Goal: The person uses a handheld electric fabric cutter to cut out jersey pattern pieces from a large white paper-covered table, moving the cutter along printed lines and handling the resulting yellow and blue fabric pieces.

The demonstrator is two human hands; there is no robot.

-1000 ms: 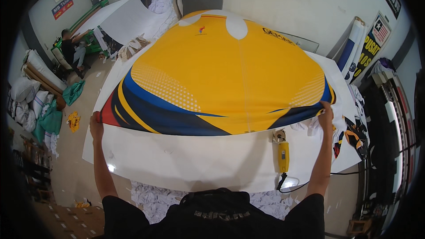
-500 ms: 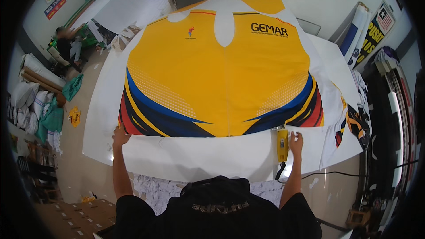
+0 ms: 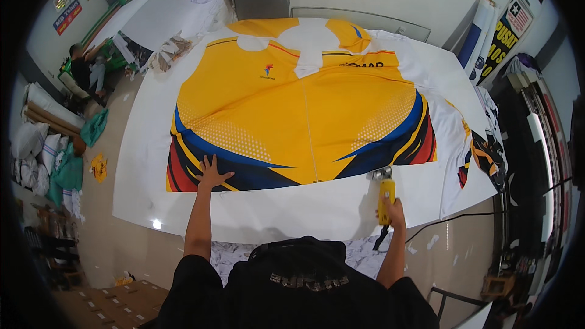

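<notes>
A large printed fabric panel (image 3: 244, 85), mainly yellow with blue, navy and red curves at its lower sides, lies over the white table. My left hand (image 3: 212, 174) rests flat on the dark lower-left part, fingers spread. In my right hand (image 3: 393, 212) is a yellow electric fabric cutter (image 3: 385, 195), fingers wrapped around its body. The cutter's round metal head (image 3: 382, 174) is at the panel's near edge, right of the middle; whether it touches the cloth I cannot tell. Soft creases run across the panel, and its far right part is folded over some of the print.
White fabric and dark printed pieces (image 3: 487, 158) lie on the table's right side. The cutter's black cord (image 3: 451, 216) trails off right. Below the near table edge (image 3: 268, 225) is crumpled pale cloth (image 3: 228, 261). Two other people (image 3: 91, 67) are at the far left.
My left hand has gone from the panel's lower-left corner onto the cloth, further right. My right hand, earlier beside the cutter, now grips it. The panel's far part has shifted and creased.
</notes>
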